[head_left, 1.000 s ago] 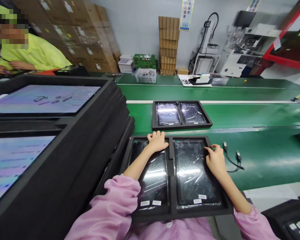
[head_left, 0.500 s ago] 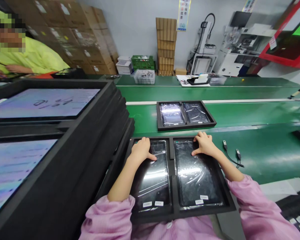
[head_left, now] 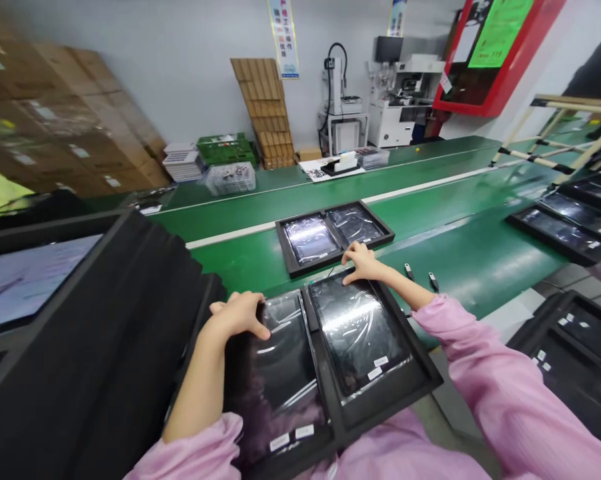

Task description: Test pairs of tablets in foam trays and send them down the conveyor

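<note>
A black foam tray [head_left: 397,399] lies close in front of my body, with two compartments side by side. In its left compartment is a dark tablet [head_left: 280,373] under glossy film, with two small white labels near the bottom. The right compartment holds a similar tablet [head_left: 355,327], also labelled. My left hand [head_left: 237,317] curls over the tray's far left corner, thumb over the left tablet. At the far right edge, my right hand [head_left: 363,263] grips the tray, thumb above the right tablet's top. The fingertips beyond the rim are partly hidden.
A tall stack of black foam trays [head_left: 100,333] stands at left. Another two-tablet tray [head_left: 293,272] rests on the green conveyor belt [head_left: 240,260]. Short cables [head_left: 433,281] lie right of my tray. More trays [head_left: 545,240] sit at right, beside a pipe rack [head_left: 545,160].
The view has swung right, bringing the right-hand trays and rack into sight. Both hands keep their hold on the tray, which now appears slanted and a little nearer my body.
</note>
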Demonstrator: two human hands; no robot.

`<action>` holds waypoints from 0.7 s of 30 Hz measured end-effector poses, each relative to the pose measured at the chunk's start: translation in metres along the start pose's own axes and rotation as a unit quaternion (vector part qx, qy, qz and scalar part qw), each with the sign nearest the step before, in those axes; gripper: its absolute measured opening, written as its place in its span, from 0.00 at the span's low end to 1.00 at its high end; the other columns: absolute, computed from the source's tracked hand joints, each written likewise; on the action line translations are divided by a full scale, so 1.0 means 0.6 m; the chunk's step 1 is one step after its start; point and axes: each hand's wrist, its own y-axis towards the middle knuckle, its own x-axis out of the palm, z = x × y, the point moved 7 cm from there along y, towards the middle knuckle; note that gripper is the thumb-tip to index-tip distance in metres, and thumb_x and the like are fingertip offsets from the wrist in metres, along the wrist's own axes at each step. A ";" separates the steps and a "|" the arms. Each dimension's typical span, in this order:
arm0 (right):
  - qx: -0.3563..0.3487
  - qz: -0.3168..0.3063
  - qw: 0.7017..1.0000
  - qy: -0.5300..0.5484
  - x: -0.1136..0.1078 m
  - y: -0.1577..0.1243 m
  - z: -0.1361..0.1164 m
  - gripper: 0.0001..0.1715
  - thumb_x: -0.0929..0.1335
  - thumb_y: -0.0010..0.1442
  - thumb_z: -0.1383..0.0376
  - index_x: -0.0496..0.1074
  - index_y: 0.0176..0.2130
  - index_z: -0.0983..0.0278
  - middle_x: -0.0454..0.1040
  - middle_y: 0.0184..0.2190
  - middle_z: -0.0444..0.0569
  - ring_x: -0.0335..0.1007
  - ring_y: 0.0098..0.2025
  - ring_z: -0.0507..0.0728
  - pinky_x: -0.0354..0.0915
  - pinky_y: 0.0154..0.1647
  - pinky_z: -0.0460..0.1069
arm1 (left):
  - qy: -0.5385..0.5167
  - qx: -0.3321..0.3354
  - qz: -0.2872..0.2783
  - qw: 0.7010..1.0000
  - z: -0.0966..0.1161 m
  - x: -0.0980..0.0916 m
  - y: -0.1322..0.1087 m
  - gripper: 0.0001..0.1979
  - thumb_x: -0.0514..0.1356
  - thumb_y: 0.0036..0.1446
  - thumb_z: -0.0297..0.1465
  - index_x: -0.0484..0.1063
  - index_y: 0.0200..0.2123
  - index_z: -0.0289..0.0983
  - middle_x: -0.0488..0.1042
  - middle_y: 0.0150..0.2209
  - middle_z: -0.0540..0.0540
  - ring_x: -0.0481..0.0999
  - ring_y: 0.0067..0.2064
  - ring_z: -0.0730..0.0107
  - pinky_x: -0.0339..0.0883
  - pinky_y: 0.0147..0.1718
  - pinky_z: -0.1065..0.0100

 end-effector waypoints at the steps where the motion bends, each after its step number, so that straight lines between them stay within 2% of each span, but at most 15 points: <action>1: 0.002 0.009 1.000 0.002 -0.007 -0.009 0.014 0.26 0.77 0.52 0.53 0.72 0.47 0.61 0.65 0.52 0.56 0.60 0.56 0.65 0.61 0.52 0.56 | 0.005 -0.009 0.012 1.000 -0.003 -0.012 0.007 0.34 0.70 0.34 0.40 0.73 0.50 0.47 0.74 0.55 0.39 0.65 0.59 0.38 0.61 0.50 0.47; 3: 0.008 0.018 1.000 0.003 -0.024 -0.044 0.053 0.18 0.71 0.61 0.57 0.71 0.48 0.63 0.67 0.50 0.55 0.63 0.54 0.61 0.61 0.51 0.54 | 0.015 -0.028 0.038 0.999 -0.008 -0.030 0.021 0.34 0.69 0.36 0.41 0.73 0.52 0.46 0.71 0.56 0.38 0.63 0.60 0.39 0.60 0.50 0.48; 4: 0.012 0.014 1.000 0.000 -0.030 -0.070 0.076 0.14 0.69 0.62 0.60 0.72 0.47 0.63 0.69 0.47 0.55 0.66 0.51 0.60 0.62 0.50 0.53 | 0.018 -0.035 0.049 0.998 -0.009 -0.035 0.027 0.34 0.69 0.38 0.42 0.72 0.53 0.46 0.70 0.57 0.38 0.63 0.60 0.40 0.60 0.51 0.48; 5: 0.018 0.002 1.000 -0.004 -0.031 -0.099 0.099 0.12 0.70 0.60 0.61 0.73 0.43 0.64 0.71 0.44 0.53 0.68 0.47 0.59 0.63 0.47 0.52 | 0.020 -0.041 0.056 0.997 -0.009 -0.037 0.032 0.34 0.68 0.39 0.42 0.72 0.53 0.46 0.70 0.57 0.38 0.63 0.60 0.41 0.59 0.51 0.49; 7: 0.028 -0.046 0.998 -0.011 -0.017 -0.162 0.139 0.12 0.76 0.50 0.65 0.73 0.35 0.63 0.73 0.34 0.48 0.70 0.37 0.58 0.63 0.38 0.49 | 0.020 -0.055 0.063 0.996 -0.003 -0.032 0.031 0.34 0.68 0.41 0.41 0.70 0.55 0.45 0.69 0.57 0.38 0.64 0.59 0.43 0.59 0.52 0.50; 9: 0.035 -0.085 0.996 -0.017 0.010 -0.218 0.163 0.18 0.80 0.39 0.67 0.72 0.30 0.63 0.72 0.29 0.44 0.70 0.30 0.56 0.61 0.31 0.47 | 0.028 -0.076 0.098 0.992 0.011 -0.028 0.013 0.36 0.67 0.46 0.40 0.66 0.59 0.41 0.66 0.59 0.33 0.64 0.60 0.43 0.56 0.55 0.46; 10: 0.036 -0.092 0.995 -0.020 0.025 -0.239 0.168 0.19 0.80 0.38 0.68 0.72 0.29 0.62 0.72 0.28 0.44 0.71 0.30 0.56 0.61 0.29 0.47 | 0.035 -0.080 0.127 0.988 0.024 -0.027 -0.004 0.37 0.66 0.49 0.40 0.63 0.62 0.38 0.65 0.61 0.30 0.63 0.61 0.42 0.54 0.56 0.44; 12: 0.030 -0.091 0.995 -0.023 0.049 -0.267 0.166 0.17 0.78 0.43 0.68 0.72 0.32 0.62 0.73 0.30 0.44 0.72 0.31 0.56 0.62 0.30 0.47 | 0.050 -0.060 0.194 0.978 0.066 -0.022 -0.049 0.38 0.64 0.53 0.40 0.59 0.64 0.33 0.63 0.62 0.27 0.63 0.61 0.41 0.51 0.59 0.41; 14: 0.013 -0.080 0.996 -0.024 0.066 -0.279 0.157 0.11 0.74 0.50 0.69 0.72 0.35 0.61 0.74 0.32 0.45 0.73 0.34 0.56 0.64 0.34 0.47 | 0.028 0.019 0.171 0.985 0.126 0.014 -0.094 0.37 0.66 0.53 0.41 0.61 0.63 0.35 0.64 0.62 0.30 0.65 0.61 0.43 0.54 0.59 0.44; 16: -0.004 -0.064 0.998 -0.024 0.074 -0.281 0.149 0.06 0.70 0.55 0.71 0.71 0.35 0.61 0.74 0.33 0.46 0.73 0.37 0.56 0.65 0.37 0.48 | -0.009 0.110 0.112 0.988 0.189 0.069 -0.136 0.41 0.70 0.47 0.44 0.64 0.62 0.37 0.66 0.62 0.31 0.65 0.62 0.42 0.60 0.57 0.48; 17: -0.010 -0.053 0.998 -0.025 0.075 -0.278 0.148 0.05 0.68 0.57 0.71 0.70 0.34 0.61 0.74 0.33 0.47 0.73 0.37 0.57 0.66 0.38 0.48 | -0.027 0.145 0.104 0.984 0.216 0.096 -0.155 0.44 0.71 0.43 0.45 0.65 0.63 0.39 0.67 0.62 0.32 0.66 0.61 0.42 0.63 0.56 0.49; 19: -0.015 -0.022 0.999 -0.023 0.070 -0.265 0.152 0.06 0.65 0.59 0.71 0.69 0.32 0.61 0.73 0.33 0.49 0.73 0.38 0.58 0.67 0.39 0.49 | -0.048 0.144 0.112 0.982 0.247 0.146 -0.179 0.54 0.75 0.34 0.46 0.62 0.65 0.41 0.67 0.61 0.30 0.70 0.57 0.39 0.68 0.51 0.47; 21: -0.011 0.021 1.000 -0.014 0.056 -0.239 0.161 0.08 0.61 0.62 0.70 0.69 0.35 0.62 0.74 0.34 0.52 0.73 0.39 0.59 0.68 0.40 0.51 | -0.055 0.124 0.141 0.981 0.260 0.188 -0.190 0.61 0.77 0.31 0.42 0.56 0.68 0.42 0.65 0.63 0.28 0.72 0.55 0.38 0.71 0.48 0.47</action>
